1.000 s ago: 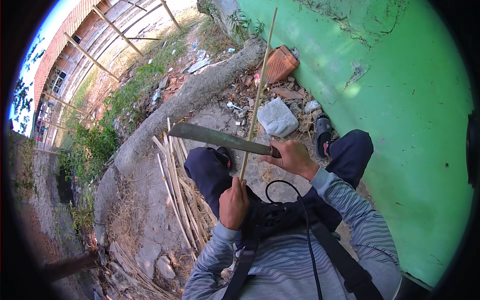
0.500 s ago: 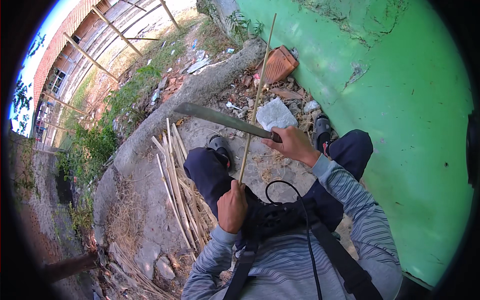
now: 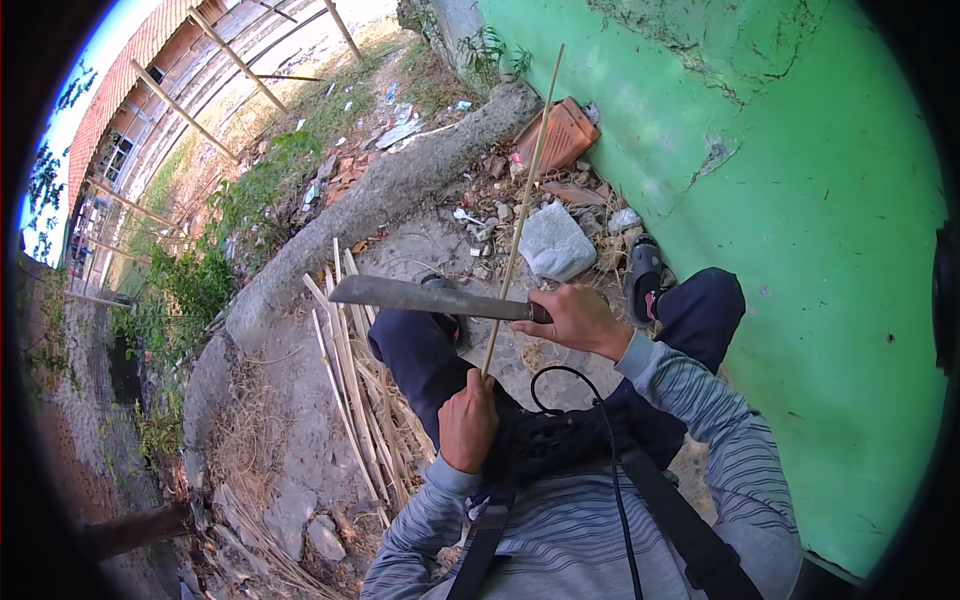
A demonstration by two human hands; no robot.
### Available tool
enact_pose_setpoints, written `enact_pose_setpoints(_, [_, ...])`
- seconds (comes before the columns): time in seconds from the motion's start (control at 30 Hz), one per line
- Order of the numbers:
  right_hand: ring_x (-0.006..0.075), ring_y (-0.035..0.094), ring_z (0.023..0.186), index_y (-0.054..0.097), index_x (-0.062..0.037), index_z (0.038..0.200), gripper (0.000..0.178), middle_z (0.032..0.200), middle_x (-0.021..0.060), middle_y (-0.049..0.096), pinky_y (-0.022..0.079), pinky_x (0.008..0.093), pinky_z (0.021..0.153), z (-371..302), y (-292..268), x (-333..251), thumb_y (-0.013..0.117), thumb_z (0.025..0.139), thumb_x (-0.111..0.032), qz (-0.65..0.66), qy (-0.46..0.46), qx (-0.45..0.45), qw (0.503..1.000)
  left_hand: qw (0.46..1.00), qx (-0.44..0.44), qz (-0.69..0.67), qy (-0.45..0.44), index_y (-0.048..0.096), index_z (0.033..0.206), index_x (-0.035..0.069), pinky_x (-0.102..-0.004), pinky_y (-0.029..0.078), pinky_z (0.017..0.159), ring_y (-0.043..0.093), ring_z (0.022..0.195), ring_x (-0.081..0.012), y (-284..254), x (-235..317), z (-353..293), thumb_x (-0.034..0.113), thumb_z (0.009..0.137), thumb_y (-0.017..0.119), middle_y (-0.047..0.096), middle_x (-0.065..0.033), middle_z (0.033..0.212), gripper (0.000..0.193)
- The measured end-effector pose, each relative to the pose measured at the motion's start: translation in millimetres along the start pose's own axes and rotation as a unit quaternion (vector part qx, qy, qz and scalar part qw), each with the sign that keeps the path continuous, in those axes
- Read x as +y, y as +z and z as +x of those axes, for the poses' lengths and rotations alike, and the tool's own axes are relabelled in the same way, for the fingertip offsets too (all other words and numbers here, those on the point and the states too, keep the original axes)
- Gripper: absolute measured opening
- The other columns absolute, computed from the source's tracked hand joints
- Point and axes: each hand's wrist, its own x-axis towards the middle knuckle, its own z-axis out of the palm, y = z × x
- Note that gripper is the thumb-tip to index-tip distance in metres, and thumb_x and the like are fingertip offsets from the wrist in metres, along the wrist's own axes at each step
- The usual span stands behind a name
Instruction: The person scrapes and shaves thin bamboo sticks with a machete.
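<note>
My left hand (image 3: 467, 420) is closed round the lower end of a long thin bamboo strip (image 3: 528, 205), which slants up and away toward the green wall. In my right hand (image 3: 578, 322) is the handle of a machete (image 3: 425, 296), its broad grey blade pointing left. The blade lies across the strip a little above my left fist; whether its edge bites into the strip I cannot tell. Beside my left knee several split bamboo strips (image 3: 352, 350) lie in a loose bundle on the ground.
A pale stone block (image 3: 555, 242) and a broken orange brick (image 3: 558, 134) lie ahead among rubble. The green wall (image 3: 830, 250) rises close on my right. A low rough concrete ridge (image 3: 390, 200) curves round the front and left. A black cable (image 3: 612, 430) hangs over my lap.
My right hand has brought the machete down along the strip, nearer to my left fist. The strip's far end has dropped slightly. My left hand keeps its hold.
</note>
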Motion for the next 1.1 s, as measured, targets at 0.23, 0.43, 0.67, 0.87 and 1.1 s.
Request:
enact_pose_setpoints(0.23, [0.0379, 0.069, 0.059, 0.068, -0.0027, 0.078, 0.07, 0.061, 0.0174, 0.064, 0.053, 0.0494, 0.058, 53, -11, 107, 0.058, 0.098, -0.069, 0.05, 0.153, 0.138, 0.977, 0.998, 0.018, -0.042, 0.053, 0.051, 0.096, 0.004, -0.0558, 0.045, 0.054, 0.06, 0.062, -0.0464, 1, -11, -10, 0.014, 0.107, 0.056, 0.059, -0.0231, 0.066, 0.015])
enact_pose_setpoints(0.43, [0.0362, 0.069, 0.058, 0.066, -0.0055, 0.08, 0.068, 0.059, 0.0125, 0.062, 0.052, 0.0484, 0.055, 2, -2, 38, 0.058, 0.097, -0.071, 0.064, 0.092, 0.066, 0.992, 0.905, -0.128, -0.402, -0.064, 0.054, 0.096, 0.008, -0.0301, 0.037, 0.042, 0.05, 0.045, -0.0157, 0, -20, 10, 0.036, 0.115, 0.043, 0.049, -0.0035, 0.058, 0.036])
enact_pose_setpoints(0.67, [0.0352, 0.069, 0.057, 0.064, -0.0095, 0.087, 0.064, 0.06, 0.0102, 0.063, 0.054, 0.0482, 0.054, -29, 8, -4, 0.058, 0.096, -0.072, 0.056, 0.051, 0.042, 0.996, 0.801, -0.213, -0.552, -0.094, 0.044, 0.082, 0.013, -0.0222, 0.028, 0.042, 0.036, 0.044, -0.003, -9, -21, 29, 0.036, 0.11, 0.06, 0.041, 0.0071, 0.06, 0.039])
enact_pose_setpoints(0.87, [0.0349, 0.07, 0.058, 0.064, -0.0102, 0.087, 0.063, 0.063, 0.0107, 0.065, 0.054, 0.0479, 0.054, -38, 11, -8, 0.058, 0.096, -0.073, 0.068, 0.039, 0.054, 0.996, 0.764, -0.24, -0.587, -0.116, 0.039, 0.077, 0.016, -0.0247, 0.022, 0.045, 0.03, 0.048, -0.0005, 4, -15, 31, 0.031, 0.105, 0.069, 0.036, 0.0104, 0.061, 0.043])
enact_pose_setpoints(1.1, [0.0348, 0.069, 0.06, 0.06, -0.0085, 0.085, 0.063, 0.064, 0.0107, 0.064, 0.053, 0.047, 0.056, -28, 1, -9, 0.062, 0.094, -0.071, 0.043, -0.016, 0.059, 0.997, 0.722, -0.266, -0.627, -0.126, 0.035, 0.076, 0.017, -0.0243, 0.021, 0.045, 0.027, 0.048, -0.0004, -1, -15, 34, 0.024, 0.108, 0.065, 0.032, 0.0117, 0.063, 0.044])
